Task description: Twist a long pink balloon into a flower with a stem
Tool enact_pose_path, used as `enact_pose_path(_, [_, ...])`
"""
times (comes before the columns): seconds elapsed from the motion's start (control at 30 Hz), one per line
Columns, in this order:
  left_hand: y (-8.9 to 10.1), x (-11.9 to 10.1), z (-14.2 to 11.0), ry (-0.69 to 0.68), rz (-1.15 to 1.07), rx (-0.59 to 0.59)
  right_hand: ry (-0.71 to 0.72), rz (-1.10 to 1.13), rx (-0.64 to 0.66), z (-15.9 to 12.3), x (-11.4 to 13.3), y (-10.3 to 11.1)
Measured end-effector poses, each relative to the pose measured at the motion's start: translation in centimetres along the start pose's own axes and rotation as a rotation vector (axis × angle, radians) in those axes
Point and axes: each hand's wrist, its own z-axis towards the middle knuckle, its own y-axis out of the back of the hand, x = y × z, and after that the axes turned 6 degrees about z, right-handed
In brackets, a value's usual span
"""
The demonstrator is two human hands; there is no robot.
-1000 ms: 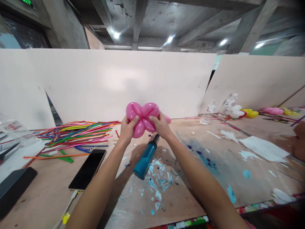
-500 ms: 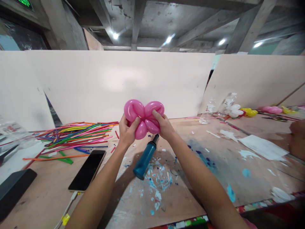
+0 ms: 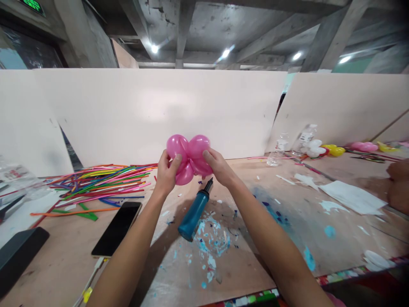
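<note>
A pink twisted balloon [image 3: 198, 146] with several rounded loops is held up above the table, in front of the white board. My left hand [image 3: 168, 170] grips its left side, thumb on the front and fingers behind. On the opposite side my right hand [image 3: 220, 167] pinches the right loops, its thumb pressed against the pink surface. The fingers behind the balloon are mostly hidden. Below it on the table lies a teal hand pump [image 3: 194, 215], its black nozzle pointing up toward my right hand.
Many uninflated long balloons [image 3: 108, 181] lie in a pile at the left. Near my left forearm are a phone [image 3: 117, 230] with a cable and a black box [image 3: 22, 256]. Plastic bottles [image 3: 277, 149], white paper [image 3: 353, 197] and another person's hand [image 3: 398, 183] are at the right.
The pink balloon has been turned and squeezed in my hands, so its loops now face differently and look closer together. My left hand has shifted slightly left; the pump stays put.
</note>
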Motion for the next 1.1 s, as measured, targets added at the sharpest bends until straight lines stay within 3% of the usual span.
enact_pose_path(0.17, [0.7,-0.1,0.8,0.048,-0.078,0.024,-0.019,0.011,0.047,-0.1,0.8,0.5])
enact_pose_path(0.3, [1.1,0.0,1.0,0.053,-0.051,0.003,0.064,0.016,0.083,-0.3,0.9,0.2])
enact_pose_path(0.57, [2.2,-0.6,1.3,0.016,-0.187,0.216,0.135,0.172,-0.071,0.3,0.8,0.6])
enact_pose_path(0.67, [2.6,-1.0,1.5,-0.101,-0.137,0.224,0.166,0.193,-0.102,0.1,1.2,0.8])
enact_pose_path(0.8, [2.4,-2.8,0.8,-0.146,-0.064,0.377,0.250,0.205,-0.105,-0.7,2.2,0.3])
enact_pose_path(0.87, [1.9,-4.0,0.3,-0.087,0.033,0.332,0.316,0.231,-0.103,-1.0,2.6,-0.1])
enact_pose_path(0.97, [0.9,-5.2,-0.4,-0.027,0.152,0.172,0.358,0.206,-0.124,-0.9,2.3,-0.5])
enact_pose_path(1.1, [0.0,-5.6,-0.7,-0.092,0.267,0.108,0.357,0.131,-0.186,-0.2,1.3,-0.3])
